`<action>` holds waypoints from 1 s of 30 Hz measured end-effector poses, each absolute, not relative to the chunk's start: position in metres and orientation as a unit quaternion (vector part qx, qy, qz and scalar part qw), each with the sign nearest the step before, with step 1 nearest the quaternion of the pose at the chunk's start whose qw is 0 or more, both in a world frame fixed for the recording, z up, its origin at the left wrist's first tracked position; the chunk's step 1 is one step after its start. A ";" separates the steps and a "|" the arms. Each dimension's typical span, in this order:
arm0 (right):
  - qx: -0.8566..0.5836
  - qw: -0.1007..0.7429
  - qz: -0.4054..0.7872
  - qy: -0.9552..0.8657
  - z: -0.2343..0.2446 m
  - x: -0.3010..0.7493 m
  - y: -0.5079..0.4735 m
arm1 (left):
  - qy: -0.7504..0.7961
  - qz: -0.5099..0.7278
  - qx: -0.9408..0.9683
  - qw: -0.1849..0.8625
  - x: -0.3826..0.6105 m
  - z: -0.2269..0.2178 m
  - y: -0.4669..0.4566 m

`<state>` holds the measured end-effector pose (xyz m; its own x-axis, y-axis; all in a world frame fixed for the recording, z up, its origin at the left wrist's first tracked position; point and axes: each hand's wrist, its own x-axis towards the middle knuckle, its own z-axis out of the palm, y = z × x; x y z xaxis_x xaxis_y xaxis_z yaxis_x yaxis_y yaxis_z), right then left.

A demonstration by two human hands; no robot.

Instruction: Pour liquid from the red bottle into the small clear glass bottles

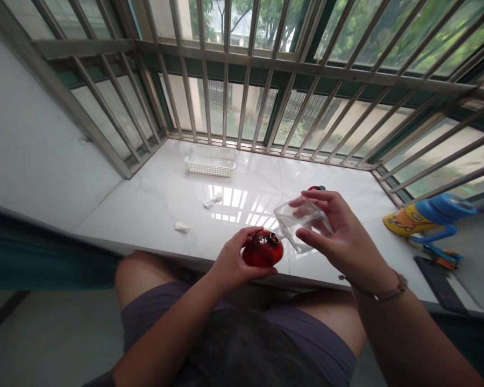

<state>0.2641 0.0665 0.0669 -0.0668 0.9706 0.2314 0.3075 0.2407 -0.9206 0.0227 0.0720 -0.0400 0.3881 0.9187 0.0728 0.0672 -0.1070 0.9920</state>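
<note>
Left forearm (161,336) reaches up from the lap; left hand (229,258), fingers closed around a round red glass bottle (262,250). Right hand (347,239), fingers gripping a square clear glass bottle (302,223), its neck touching the red one. Both held just above the white windowsill (153,207).

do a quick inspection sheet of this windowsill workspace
surface: white marble-look window sill, with window reflections
job's things: red glass bottle and clear square glass bottle, its neck at the red bottle's top; small red cap partly behind the right hand
clutter: white plastic basket, two white tissue scraps, blue-and-yellow printed object, dark phone
grippers: left hand grips the red glass bottle; right hand holds the clear square glass bottle
cables: nothing seen
surroundings: metal window bars, trees outside
</note>
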 end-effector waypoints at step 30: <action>-0.513 0.433 0.352 -0.652 0.065 0.269 0.067 | 0.379 0.398 0.640 0.537 0.022 -0.056 0.075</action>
<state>0.2693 0.0667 0.0650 -0.0984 0.9740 0.2039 0.3633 0.2259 -0.9039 0.0225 0.0748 -0.0557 0.3965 0.9123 0.1023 0.0581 -0.1361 0.9890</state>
